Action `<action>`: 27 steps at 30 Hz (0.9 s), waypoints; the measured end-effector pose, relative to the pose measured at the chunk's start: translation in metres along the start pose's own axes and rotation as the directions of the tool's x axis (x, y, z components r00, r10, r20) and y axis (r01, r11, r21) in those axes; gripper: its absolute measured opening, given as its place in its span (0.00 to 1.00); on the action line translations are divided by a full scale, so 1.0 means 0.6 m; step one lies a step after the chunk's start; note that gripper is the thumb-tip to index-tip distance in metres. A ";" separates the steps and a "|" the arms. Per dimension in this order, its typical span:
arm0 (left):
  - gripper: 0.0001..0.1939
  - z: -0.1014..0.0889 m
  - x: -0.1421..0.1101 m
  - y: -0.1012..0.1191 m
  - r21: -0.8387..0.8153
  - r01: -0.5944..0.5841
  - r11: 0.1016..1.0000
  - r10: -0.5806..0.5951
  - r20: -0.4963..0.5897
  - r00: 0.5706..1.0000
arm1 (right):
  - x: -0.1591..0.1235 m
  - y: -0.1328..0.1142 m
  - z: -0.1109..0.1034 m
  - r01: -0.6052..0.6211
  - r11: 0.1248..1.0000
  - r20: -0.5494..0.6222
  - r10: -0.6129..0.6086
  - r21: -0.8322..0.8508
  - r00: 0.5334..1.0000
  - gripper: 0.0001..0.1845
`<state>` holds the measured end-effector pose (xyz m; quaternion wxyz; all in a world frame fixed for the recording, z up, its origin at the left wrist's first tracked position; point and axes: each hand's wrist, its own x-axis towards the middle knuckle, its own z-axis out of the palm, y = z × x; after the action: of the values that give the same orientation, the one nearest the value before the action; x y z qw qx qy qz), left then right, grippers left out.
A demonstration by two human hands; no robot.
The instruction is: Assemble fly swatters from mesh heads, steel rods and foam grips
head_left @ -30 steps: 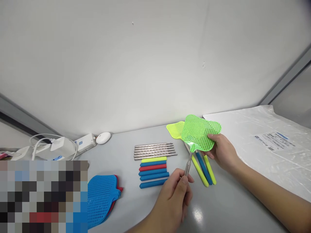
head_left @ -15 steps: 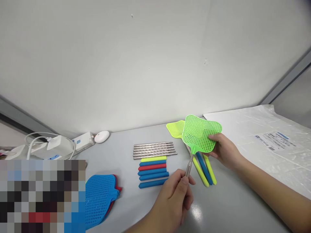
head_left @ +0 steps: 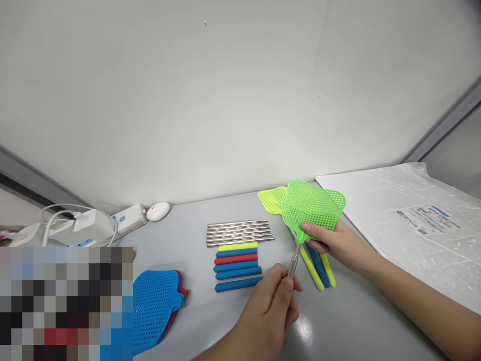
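Observation:
A bright green fly swatter head (head_left: 311, 205) sits on the tip of a silver metal rod (head_left: 294, 260). My left hand (head_left: 272, 306) is closed around the rod below the head. With thumb on top and fingers beneath, my right hand (head_left: 330, 238) pinches the head's lower part near its neck. Behind and under it, a yellow-green swatter head (head_left: 272, 199) lies against the wall, and yellow and blue handles (head_left: 319, 265) rest on the table below.
Left of my hands lie a row of metal rods (head_left: 240, 233) and several coloured handles (head_left: 236, 268). Blue swatter heads (head_left: 154, 306) are stacked at lower left, with red beneath. A power strip (head_left: 128, 219) and a white oval device (head_left: 158, 211) stand behind. At right lies a white wrapped package (head_left: 379, 200).
My right hand has slid from the head's right edge down and left to near its neck. My left hand stays closed on the rod in nearly the same place.

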<state>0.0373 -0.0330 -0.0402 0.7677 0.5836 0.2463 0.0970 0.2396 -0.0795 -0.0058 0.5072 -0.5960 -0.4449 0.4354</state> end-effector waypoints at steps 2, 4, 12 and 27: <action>0.18 0.000 0.000 -0.002 0.012 -0.015 1.000 0.015 0.010 1.000 | -0.003 -0.002 0.003 -0.003 1.000 -0.011 0.003 -0.006 1.000 0.24; 0.18 0.000 0.000 -0.004 0.014 -0.014 1.000 0.014 0.005 1.000 | -0.006 -0.005 0.008 -0.020 0.999 -0.032 0.019 -0.027 0.999 0.24; 0.16 0.004 0.002 -0.006 0.071 -0.022 0.997 0.023 -0.019 1.000 | -0.017 -0.005 0.018 -0.132 0.991 -0.145 0.131 0.000 0.981 0.21; 0.10 0.002 -0.020 0.048 0.963 0.110 0.247 0.169 -0.154 0.974 | -0.039 -0.001 0.035 -0.172 0.978 -0.319 0.127 -0.115 0.939 0.22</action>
<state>0.0314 -0.0304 -0.0094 0.2123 0.9205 0.3280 0.0054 0.2138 -0.0974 -0.0061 0.4926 -0.7234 -0.3429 0.3411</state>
